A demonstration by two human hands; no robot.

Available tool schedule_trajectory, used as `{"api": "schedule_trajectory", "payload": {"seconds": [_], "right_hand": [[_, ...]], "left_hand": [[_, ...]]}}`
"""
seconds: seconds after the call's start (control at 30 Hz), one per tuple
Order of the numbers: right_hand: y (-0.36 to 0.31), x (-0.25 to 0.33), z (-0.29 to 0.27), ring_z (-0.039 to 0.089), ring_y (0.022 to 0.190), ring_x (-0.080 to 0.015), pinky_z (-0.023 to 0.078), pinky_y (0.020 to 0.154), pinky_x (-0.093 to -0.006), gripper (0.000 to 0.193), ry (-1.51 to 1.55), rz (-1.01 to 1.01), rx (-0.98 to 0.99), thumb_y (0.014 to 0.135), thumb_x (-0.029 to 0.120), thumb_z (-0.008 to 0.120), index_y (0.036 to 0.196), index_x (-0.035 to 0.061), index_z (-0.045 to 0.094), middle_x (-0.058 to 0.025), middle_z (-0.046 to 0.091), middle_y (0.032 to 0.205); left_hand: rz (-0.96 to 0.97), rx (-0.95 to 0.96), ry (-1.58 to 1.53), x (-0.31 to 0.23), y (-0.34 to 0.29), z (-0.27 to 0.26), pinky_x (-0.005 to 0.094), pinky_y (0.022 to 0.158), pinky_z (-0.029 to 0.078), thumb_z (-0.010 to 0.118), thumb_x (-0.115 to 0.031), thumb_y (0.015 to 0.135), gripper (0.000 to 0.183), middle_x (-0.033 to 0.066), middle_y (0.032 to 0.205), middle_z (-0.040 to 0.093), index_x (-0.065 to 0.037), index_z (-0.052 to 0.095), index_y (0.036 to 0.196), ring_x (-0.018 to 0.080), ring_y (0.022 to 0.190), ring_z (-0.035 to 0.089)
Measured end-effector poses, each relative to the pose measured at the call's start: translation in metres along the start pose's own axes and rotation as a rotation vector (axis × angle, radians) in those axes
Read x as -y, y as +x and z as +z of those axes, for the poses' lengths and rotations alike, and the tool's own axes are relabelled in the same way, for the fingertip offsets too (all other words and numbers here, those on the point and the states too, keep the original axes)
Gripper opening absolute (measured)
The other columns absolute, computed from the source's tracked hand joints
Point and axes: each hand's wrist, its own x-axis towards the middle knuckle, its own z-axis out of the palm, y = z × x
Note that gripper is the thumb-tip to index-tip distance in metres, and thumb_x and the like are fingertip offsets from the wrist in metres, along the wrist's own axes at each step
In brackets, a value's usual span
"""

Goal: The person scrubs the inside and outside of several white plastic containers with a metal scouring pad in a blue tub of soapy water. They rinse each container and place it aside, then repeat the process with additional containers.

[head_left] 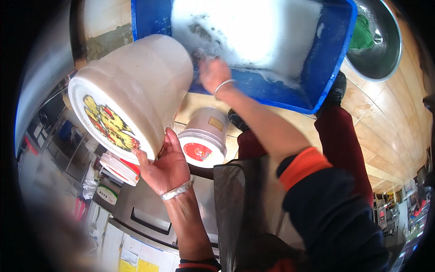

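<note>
A large white plastic bucket (149,72) lies tilted on its side at the left. Its round end, with a yellow and red printed picture, faces toward me. My left hand (167,165), a pale bangle on its wrist, grips the lower rim of that end, thumb on the flat face and fingers behind the edge. My right hand (215,75) reaches over the near left part of a blue tub (283,102) full of white foam, beside the bucket's far end. It looks curled closed, but blur hides what its fingers hold.
A smaller whitish tub (204,131) with a red round label stands below the bucket. At the upper right, a metal basin (380,54) holds a green cloth (361,34). Steel equipment (149,217) is at the lower left. My legs stand on the tiled floor (380,118).
</note>
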Motion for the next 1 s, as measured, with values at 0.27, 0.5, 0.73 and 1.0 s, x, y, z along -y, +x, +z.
{"api": "schedule_trajectory", "payload": {"seconds": [0.27, 0.5, 0.73, 1.0], "right_hand": [[0.064, -0.175, -0.091, 0.052, 0.112, -0.0388, 0.038, 0.09, -0.0592, 0.032, -1.039, -0.225, 0.101, 0.088, 0.021, 0.048, 0.111, 0.0034, 0.062, -0.0215, 0.06, 0.112], [0.013, -0.127, -0.034, 0.061, 0.097, -0.0437, 0.05, 0.087, -0.0414, 0.031, -0.025, -0.048, 0.18, 0.08, 0.014, 0.058, 0.109, 0.005, 0.066, -0.0264, 0.065, 0.105], [-0.078, 0.135, -0.11, 0.051, 0.114, -0.0275, 0.043, 0.096, -0.0349, 0.035, 0.811, 0.174, 0.142, 0.091, 0.014, 0.057, 0.125, 0.0036, 0.057, -0.0176, 0.05, 0.124], [-0.037, 0.041, -0.002, 0.053, 0.104, -0.0453, 0.045, 0.091, -0.048, 0.021, 0.337, 0.272, -0.04, 0.088, 0.008, 0.053, 0.104, -0.0006, 0.063, -0.0278, 0.061, 0.104]], "left_hand": [[-0.036, 0.106, -0.008, -0.004, 0.006, -0.016, 0.0498, 0.102, 0.046, 0.067, -0.03, 0.09, 0.047, 0.0161, 0.115, 0.06, -0.005, 0.053, 0.127, 0.0297, 0.102, 0.061], [-0.169, 0.17, 0.007, -0.01, 0.004, -0.017, 0.0453, 0.089, 0.05, 0.061, -0.035, 0.092, 0.041, 0.0139, 0.098, 0.064, -0.002, 0.059, 0.117, 0.0275, 0.09, 0.061], [-0.167, -0.022, -0.033, -0.007, -0.004, -0.001, 0.0415, 0.084, 0.05, 0.066, -0.035, 0.089, 0.044, 0.0115, 0.103, 0.063, -0.005, 0.057, 0.119, 0.0257, 0.091, 0.06], [-0.212, 0.079, -0.062, -0.01, 0.001, -0.008, 0.0418, 0.083, 0.05, 0.069, -0.032, 0.087, 0.048, 0.0145, 0.103, 0.061, -0.002, 0.054, 0.121, 0.027, 0.09, 0.058]]}}
